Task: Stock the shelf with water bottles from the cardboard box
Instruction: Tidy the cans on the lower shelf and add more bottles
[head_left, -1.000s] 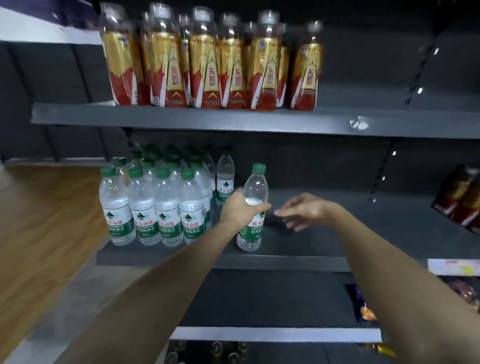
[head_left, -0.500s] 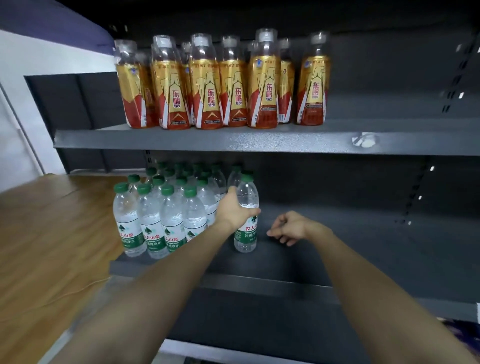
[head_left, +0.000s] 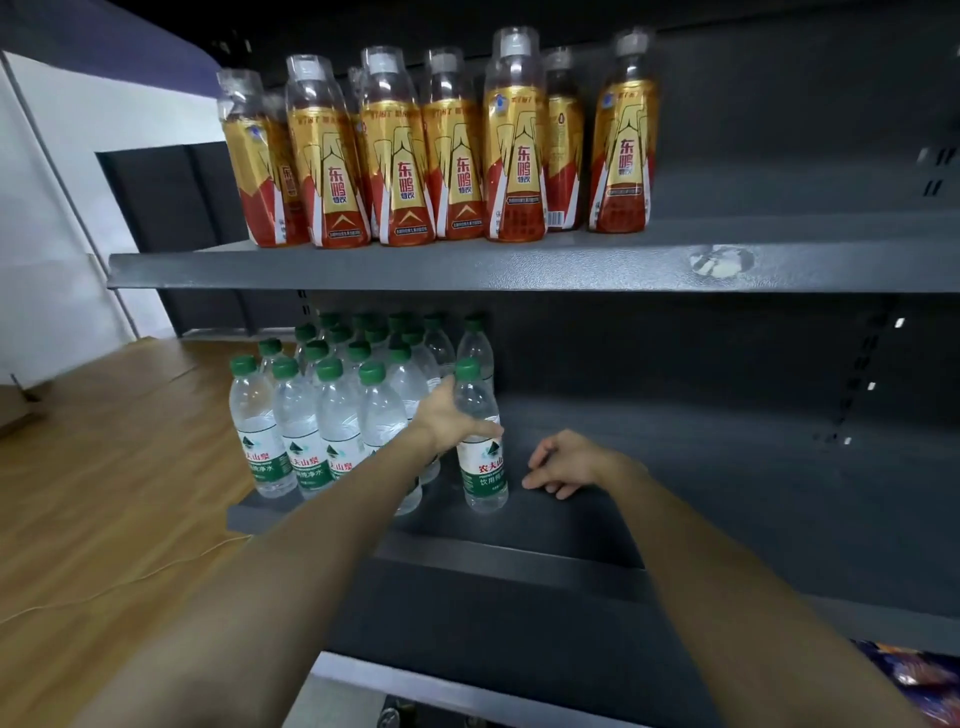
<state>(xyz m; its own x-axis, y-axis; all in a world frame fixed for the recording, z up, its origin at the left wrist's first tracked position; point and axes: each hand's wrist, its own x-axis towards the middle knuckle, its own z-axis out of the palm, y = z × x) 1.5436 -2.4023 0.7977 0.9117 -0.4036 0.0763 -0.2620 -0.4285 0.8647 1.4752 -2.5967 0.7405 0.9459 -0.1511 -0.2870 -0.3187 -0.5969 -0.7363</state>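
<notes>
2 bare forearms rise from the near edge, 1 on the left and 1 on the right, with no sleeve on the visible length of either. The left hand (head_left: 451, 420) and right hand (head_left: 563, 464) are bare too: no glove, ring, watch or band shows. The nearest stretches of both arms are blurred.

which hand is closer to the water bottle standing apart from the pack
Left. The left hand grips that water bottle around its middle; the right hand rests on the shelf beside it, apart.
</notes>
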